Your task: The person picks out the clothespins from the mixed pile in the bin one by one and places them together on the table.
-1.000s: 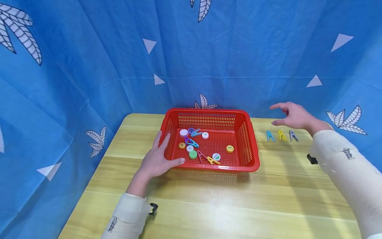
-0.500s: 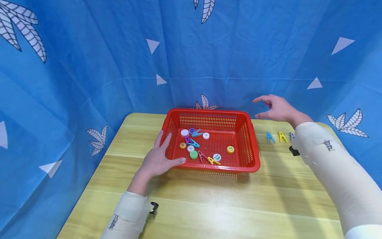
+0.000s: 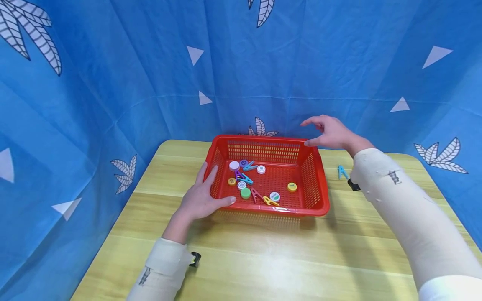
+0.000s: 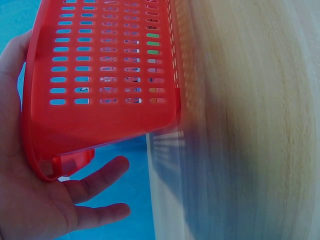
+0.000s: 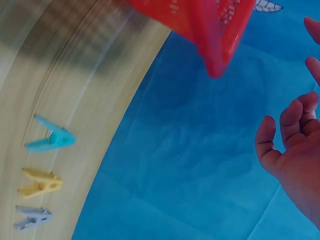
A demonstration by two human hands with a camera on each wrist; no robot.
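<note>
My left hand (image 3: 199, 198) rests at the left front corner of a red plastic basket (image 3: 297, 211), fingers spread along its left rim and thumb over the front rim. In the left wrist view two fingers (image 4: 97, 182) stretch out past the basket's end. My right hand (image 3: 331, 133) hovers over the back right corner, thumb and forefinger apart, holding nothing. Inside the basket lie blue clothespins (image 3: 245, 179), a yellow clothespin (image 3: 270, 201), a pink clothespin (image 3: 255, 195) and a purple one. Among them are several bottle caps, including a green cap (image 3: 245, 193) and a yellow cap (image 3: 291, 187).
Right of the basket, a blue clothespin (image 5: 52, 137), a yellow clothespin (image 5: 42, 183) and a pale grey-purple clothespin (image 5: 33, 218) lie in a row on the wooden table (image 3: 241, 259). The right sleeve hides two of them in the head view. A blue curtain (image 3: 248, 62) hangs behind.
My right hand has moved left from above the row of clothespins to the basket's back right corner. The left hand and the basket's contents look unchanged.
</note>
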